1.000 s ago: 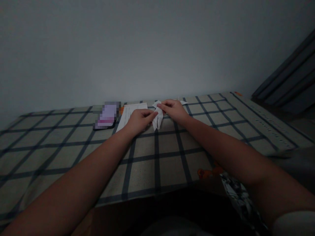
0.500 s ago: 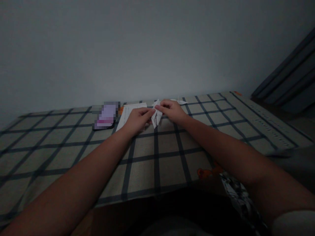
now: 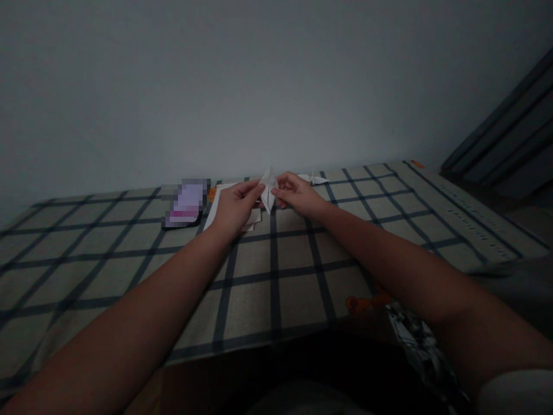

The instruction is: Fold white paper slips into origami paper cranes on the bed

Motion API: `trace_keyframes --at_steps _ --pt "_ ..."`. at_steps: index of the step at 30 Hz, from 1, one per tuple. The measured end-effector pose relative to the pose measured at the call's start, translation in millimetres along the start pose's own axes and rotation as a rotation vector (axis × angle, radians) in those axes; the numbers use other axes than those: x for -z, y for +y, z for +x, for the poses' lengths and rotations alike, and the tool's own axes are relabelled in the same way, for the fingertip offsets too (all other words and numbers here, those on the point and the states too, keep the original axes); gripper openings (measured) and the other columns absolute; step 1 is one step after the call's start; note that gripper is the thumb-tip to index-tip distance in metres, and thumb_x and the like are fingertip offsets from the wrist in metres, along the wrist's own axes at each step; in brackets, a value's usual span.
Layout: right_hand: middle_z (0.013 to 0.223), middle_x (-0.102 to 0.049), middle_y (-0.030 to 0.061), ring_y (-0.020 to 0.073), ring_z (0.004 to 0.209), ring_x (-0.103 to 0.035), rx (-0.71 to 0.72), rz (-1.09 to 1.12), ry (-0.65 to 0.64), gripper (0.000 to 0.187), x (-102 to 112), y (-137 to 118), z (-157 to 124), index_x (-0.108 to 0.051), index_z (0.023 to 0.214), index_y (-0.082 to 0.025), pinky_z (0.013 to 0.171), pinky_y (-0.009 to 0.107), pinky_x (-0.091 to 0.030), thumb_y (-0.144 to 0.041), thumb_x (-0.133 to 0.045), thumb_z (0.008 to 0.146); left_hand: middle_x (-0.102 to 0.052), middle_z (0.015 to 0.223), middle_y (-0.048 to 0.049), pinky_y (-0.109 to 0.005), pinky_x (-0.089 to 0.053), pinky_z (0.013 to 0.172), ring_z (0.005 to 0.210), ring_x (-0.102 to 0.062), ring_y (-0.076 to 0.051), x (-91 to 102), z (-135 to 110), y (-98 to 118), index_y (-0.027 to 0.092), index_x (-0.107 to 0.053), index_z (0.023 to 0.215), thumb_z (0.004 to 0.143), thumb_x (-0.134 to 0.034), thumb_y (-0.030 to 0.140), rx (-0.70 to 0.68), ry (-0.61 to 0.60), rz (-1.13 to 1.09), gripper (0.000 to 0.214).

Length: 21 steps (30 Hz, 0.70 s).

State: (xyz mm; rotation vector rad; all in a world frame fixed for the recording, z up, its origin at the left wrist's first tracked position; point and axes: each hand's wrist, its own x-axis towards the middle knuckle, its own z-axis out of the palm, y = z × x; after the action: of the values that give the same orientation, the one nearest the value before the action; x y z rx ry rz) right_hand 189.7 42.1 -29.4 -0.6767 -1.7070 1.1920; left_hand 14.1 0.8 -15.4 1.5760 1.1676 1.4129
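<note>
A small piece of folded white paper (image 3: 268,193), shaped like a narrow diamond, is held upright above the table between my two hands. My left hand (image 3: 237,206) pinches its left edge between thumb and fingers. On the opposite edge, the thumb and curled fingers of my right hand (image 3: 299,195) grip it too. Under and behind my left hand lie white paper sheets (image 3: 256,218), partly covered by the hand. Beyond my right hand rests a folded white paper piece (image 3: 317,180) with pointed ends, partly hidden.
A phone (image 3: 188,203) with a lit, blurred screen lies left of the papers. A checked cloth (image 3: 298,288) covers the table, which stands against a grey wall (image 3: 276,86). A dark curtain (image 3: 514,132) hangs at the right.
The folded paper has been raised slightly and turned, showing a flatter, more even diamond with a centre crease. My hands have moved a little apart, gripping its two side edges.
</note>
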Motion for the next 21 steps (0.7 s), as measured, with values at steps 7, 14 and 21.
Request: trace_keyframes --at_steps 7,14,21 --pt "0.08 -0.059 -0.0017 0.0088 0.065 -0.056 -0.008 0.023 -0.009 0.025 0.3 -7.9 -1.5 -0.055 0.086 -0.018 0.062 0.024 -0.05 -0.037 -0.069 0.079 -0.071 0.068 -0.0024 -0.026 -0.055 0.065 0.059 -0.063 -0.014 1.1 -2.1 1.5 0.016 -0.057 0.136 0.082 -0.068 0.04 -0.074 -0.015 0.092 0.061" --pt "0.079 -0.061 0.0001 0.0123 0.071 -0.058 0.013 -0.019 0.047 0.027 1.2 -7.5 -2.7 -0.059 0.084 -0.017 0.067 0.027 -0.05 -0.042 -0.07 0.078 -0.07 0.067 -0.0007 -0.028 -0.058 0.068 0.061 -0.066 -0.014 -2.5 -6.0 6.3 0.017 -0.044 0.146 0.083 -0.068 0.035 -0.031 -0.094 0.03 0.07" --pt "0.075 -0.057 -0.0023 0.0114 0.068 -0.056 0.05 -0.035 0.12 0.03 2.8 -6.9 -1.9 -0.053 0.082 -0.02 0.064 0.026 -0.047 -0.044 -0.068 0.078 -0.071 0.074 -0.0016 -0.031 -0.06 0.073 0.067 -0.068 -0.014 -5.4 -6.2 5.6 0.017 -0.04 0.148 0.082 -0.069 0.031 0.034 -0.18 -0.128 0.074"
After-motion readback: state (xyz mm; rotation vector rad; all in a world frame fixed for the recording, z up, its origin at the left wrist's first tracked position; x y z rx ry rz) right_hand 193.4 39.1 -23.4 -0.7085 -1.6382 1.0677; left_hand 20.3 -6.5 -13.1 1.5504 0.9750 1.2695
